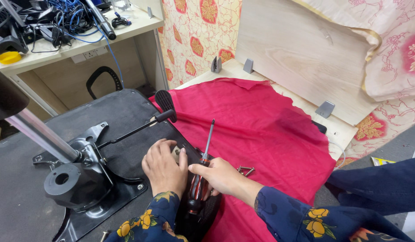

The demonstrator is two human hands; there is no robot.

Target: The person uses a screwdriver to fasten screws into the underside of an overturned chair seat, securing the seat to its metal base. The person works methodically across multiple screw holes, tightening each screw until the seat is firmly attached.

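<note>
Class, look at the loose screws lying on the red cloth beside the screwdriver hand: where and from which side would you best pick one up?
Probably pinch a loose screw across its thin shank, coming straight down from above. They lie flat on the red cloth, just right of the right hand, which holds the screwdriver, so that side is open. The soft cloth gives little edge to slide under; the heads look too small to judge.

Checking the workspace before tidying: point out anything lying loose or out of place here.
Loose screws lie on the red cloth beside the right hand, which holds a screwdriver. Another screw lies near the metal plate. The left hand rests on the upturned chair seat.
</note>
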